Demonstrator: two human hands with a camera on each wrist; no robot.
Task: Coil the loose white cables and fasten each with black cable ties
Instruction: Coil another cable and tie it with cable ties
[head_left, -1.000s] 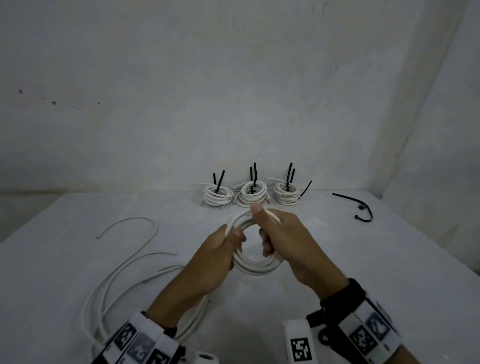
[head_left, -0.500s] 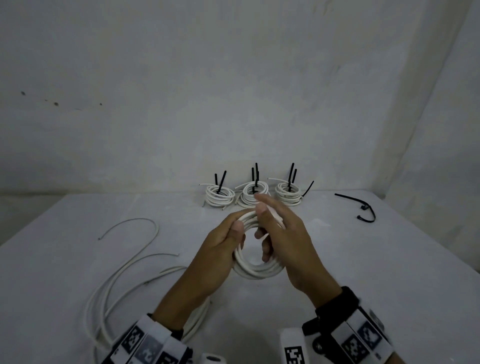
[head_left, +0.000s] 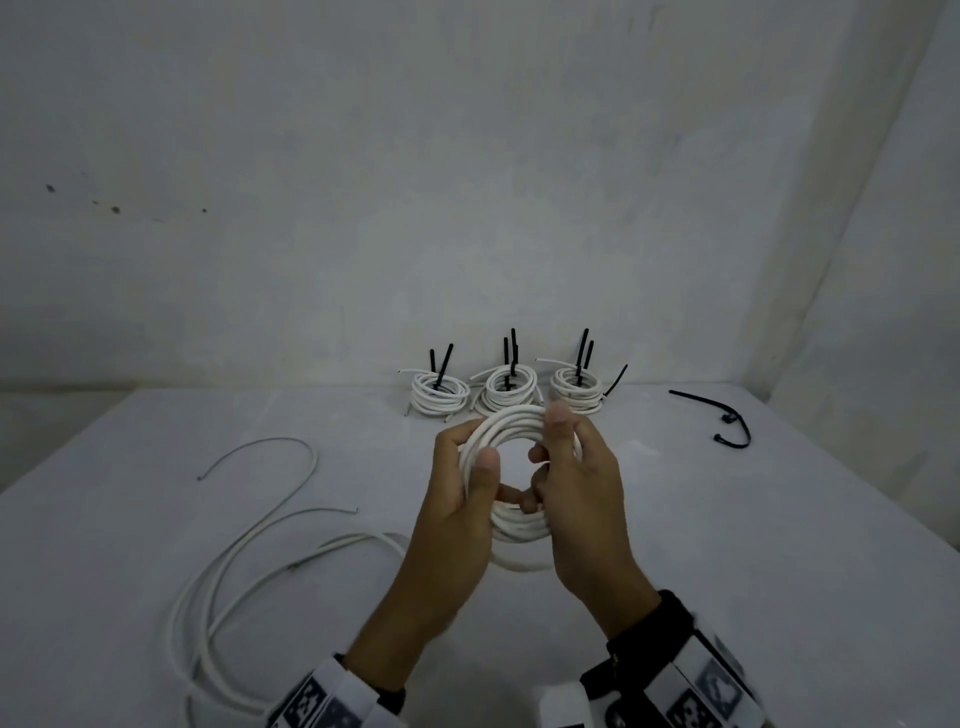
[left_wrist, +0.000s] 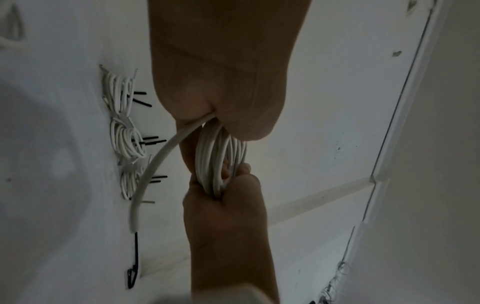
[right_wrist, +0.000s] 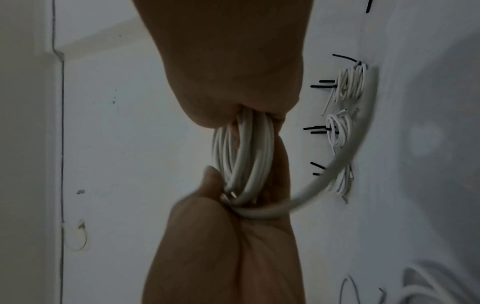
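Note:
Above the middle of the table I hold a white cable coil (head_left: 511, 423) with both hands. My left hand (head_left: 457, 499) grips its left side, thumb across the strands. On the right side is my right hand (head_left: 582, 483), thumb on top and fingers through the centre. In the left wrist view, a free cable end (left_wrist: 153, 170) curves out from the coil (left_wrist: 215, 160) under my left hand (left_wrist: 221, 82). In the right wrist view, my right hand (right_wrist: 233, 72) pinches the coil (right_wrist: 244, 156). Loose black cable ties (head_left: 727, 421) lie at the far right.
Three tied coils (head_left: 511, 392) with black tie tails sticking up stand in a row at the back by the wall. Loose white cables (head_left: 234, 561) sprawl over the table's left side. The white table (head_left: 779, 571) meets walls at the back and right.
The coil has been lifted slightly and turned more toward me. My right hand moved from the cable end at the top to grip the coil's right side.

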